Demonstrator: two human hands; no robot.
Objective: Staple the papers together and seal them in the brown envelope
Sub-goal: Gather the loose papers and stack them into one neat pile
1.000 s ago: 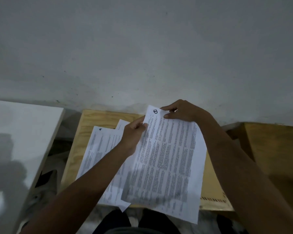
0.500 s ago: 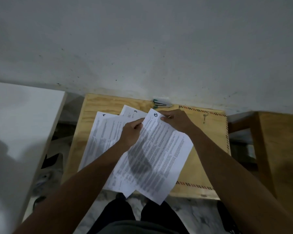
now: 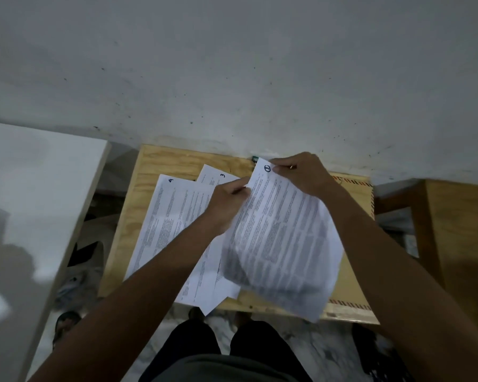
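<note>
While both hands pinch the sheet marked 1 at its far edge, left hand on the left margin and right hand at the top corner, its free end sags and bows: thin, limp paper, best held at two corners. Sheets marked 4 and 3 lie fanned on the wooden table under the left hand. Brown envelope lies flat beneath the right forearm; whether anything is inside cannot be told.

dim grey wall behind a small plywood table, white board left.
</note>
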